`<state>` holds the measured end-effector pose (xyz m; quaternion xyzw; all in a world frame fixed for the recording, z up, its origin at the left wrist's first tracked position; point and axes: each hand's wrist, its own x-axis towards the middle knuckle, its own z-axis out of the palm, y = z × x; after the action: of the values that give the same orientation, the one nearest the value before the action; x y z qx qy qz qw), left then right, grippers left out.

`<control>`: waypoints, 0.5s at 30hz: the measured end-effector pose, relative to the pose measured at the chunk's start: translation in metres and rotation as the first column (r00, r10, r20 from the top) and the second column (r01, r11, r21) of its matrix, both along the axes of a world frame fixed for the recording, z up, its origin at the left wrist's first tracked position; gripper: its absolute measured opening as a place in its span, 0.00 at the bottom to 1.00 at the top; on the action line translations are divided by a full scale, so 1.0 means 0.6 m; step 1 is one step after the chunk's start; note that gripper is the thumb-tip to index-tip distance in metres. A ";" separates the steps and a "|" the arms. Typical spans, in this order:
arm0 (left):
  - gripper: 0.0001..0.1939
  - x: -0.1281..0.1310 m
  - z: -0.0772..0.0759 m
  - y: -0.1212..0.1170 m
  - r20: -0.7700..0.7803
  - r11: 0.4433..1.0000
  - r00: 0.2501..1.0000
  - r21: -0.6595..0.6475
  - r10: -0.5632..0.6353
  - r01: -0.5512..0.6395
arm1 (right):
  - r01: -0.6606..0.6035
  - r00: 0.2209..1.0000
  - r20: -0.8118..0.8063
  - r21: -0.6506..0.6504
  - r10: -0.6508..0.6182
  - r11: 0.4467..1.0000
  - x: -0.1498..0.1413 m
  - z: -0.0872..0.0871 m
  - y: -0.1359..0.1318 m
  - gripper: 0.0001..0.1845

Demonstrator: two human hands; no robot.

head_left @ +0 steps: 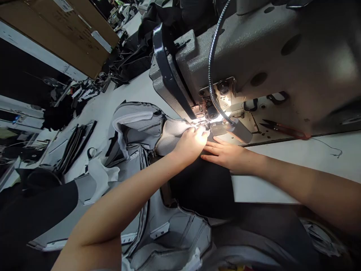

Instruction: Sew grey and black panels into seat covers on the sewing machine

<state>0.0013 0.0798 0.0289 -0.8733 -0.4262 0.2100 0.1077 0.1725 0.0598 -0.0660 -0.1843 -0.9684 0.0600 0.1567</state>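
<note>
Under the lamp of a sewing machine, a grey and black sewn fabric cover lies with its edge at the presser foot. My left hand is closed, fingers curled on the cover's edge right beside the foot. What lies beneath those fingertips is hidden. Just to the right, my right hand rests with fingers stretched out flat on the black part of the cover. The rest of the cover, with seams and white strips, spreads left and hangs down over the table's front edge.
Thread snips with orange handles lie right of the machine's needle area. A small lamp head on a flexible neck hangs close above my right hand. Stacked dark fabric pieces and a cardboard box are to the left.
</note>
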 end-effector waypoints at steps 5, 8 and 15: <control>0.16 -0.012 -0.002 -0.012 -0.020 0.998 0.999 0.058 -0.026 0.027 | -0.201 0.979 -0.010 -0.213 0.204 0.956 0.006 0.023 -0.018 0.37; 0.17 -0.025 0.002 -0.017 -0.028 0.991 0.999 0.128 -0.026 0.030 | -0.191 0.982 -0.018 -0.161 0.190 0.968 -0.026 0.018 -0.036 0.33; 0.17 0.011 0.007 -0.019 -0.034 0.992 0.993 -0.057 0.113 -0.115 | -0.014 0.995 -0.102 -0.014 0.012 1.000 -0.094 -0.011 -0.053 0.26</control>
<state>0.0080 0.0685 0.0330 -0.8470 -0.4674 0.2414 0.0765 0.1160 0.0280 -0.0729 -0.1759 -0.9599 0.0777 0.2041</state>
